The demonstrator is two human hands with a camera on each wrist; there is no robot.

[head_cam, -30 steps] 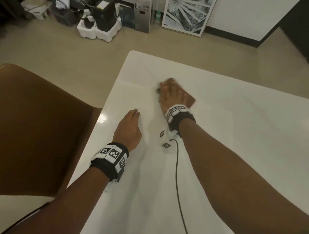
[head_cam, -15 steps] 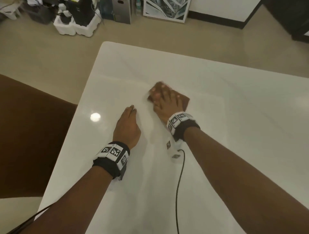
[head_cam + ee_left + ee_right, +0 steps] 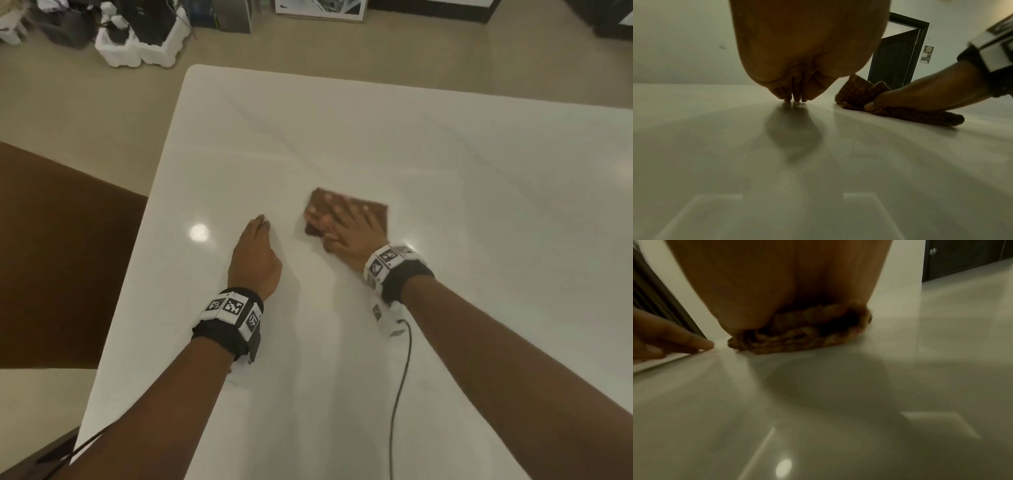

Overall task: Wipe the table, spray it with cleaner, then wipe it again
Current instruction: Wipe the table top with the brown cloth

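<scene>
A folded brown cloth [image 3: 371, 209] lies on the glossy white table [image 3: 445, 164], a little left of its middle. My right hand [image 3: 342, 222] lies flat on the cloth with straight, spread fingers and presses it down; the thumb sits at its near edge. The cloth [image 3: 906, 113] shows under that hand in the left wrist view, and bunched under the palm in the right wrist view as the cloth [image 3: 797, 335]. My left hand [image 3: 255, 253] rests on the table to the cloth's left, fingertips [image 3: 795, 98] touching the surface, holding nothing.
A brown chair [image 3: 61, 257] stands against the table's left edge. A black cable [image 3: 400, 387] runs from my right wrist down across the table. On the floor beyond the far edge are styrofoam packing [image 3: 144, 44], boxes and a framed picture [image 3: 318, 7].
My right hand has slid the cloth back toward me and to the right across the table. The left hand has stayed planted in the same spot.
</scene>
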